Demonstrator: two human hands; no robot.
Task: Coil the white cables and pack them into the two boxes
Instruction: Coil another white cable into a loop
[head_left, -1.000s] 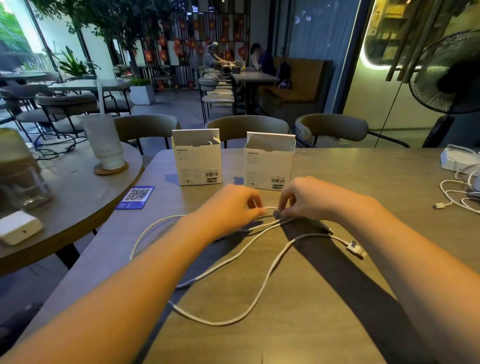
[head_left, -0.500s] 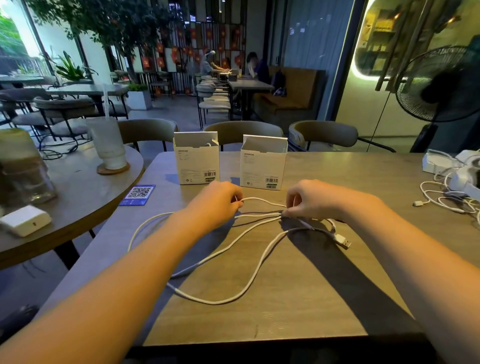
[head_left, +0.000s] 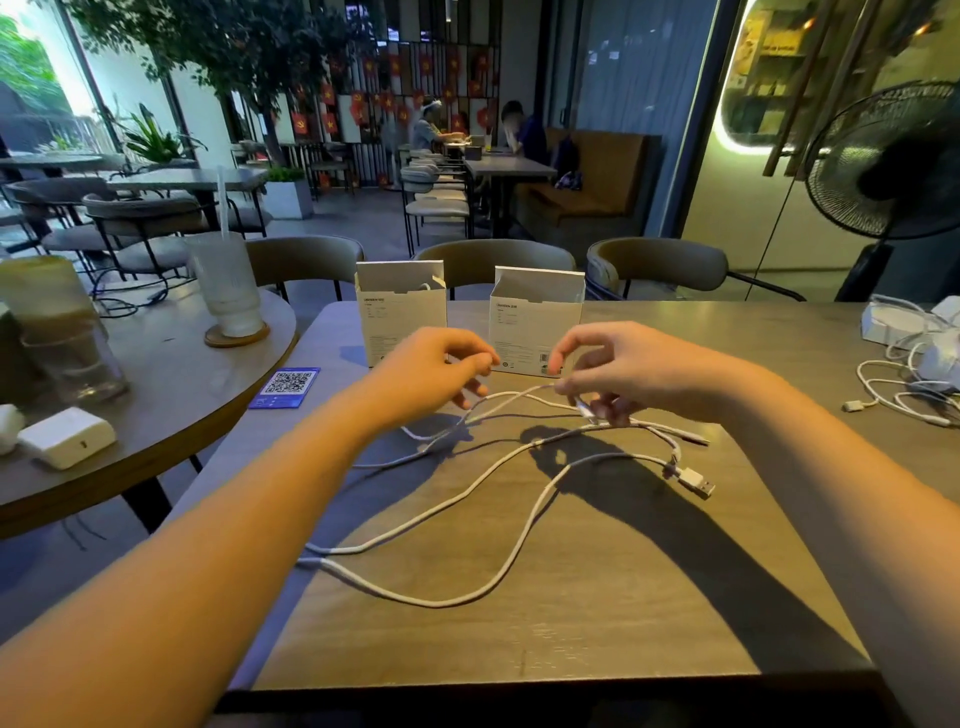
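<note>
Wooden table (head_left: 597, 613) filled the frame's centre and bottom, its near edge at the lower frame with bare top between that edge and the cable loops. Round side table (head_left: 171, 384) sat at left. Two open white boxes (head_left: 401, 312) (head_left: 537, 317) stood upright at centre, toward the far edge. White cable (head_left: 483, 530) sprawled loose mid-table, USB plug (head_left: 696, 483) at right. Left hand (head_left: 431, 371) and right hand (head_left: 618, 369) each pinched cable strands, raised just in front of the boxes.
</note>
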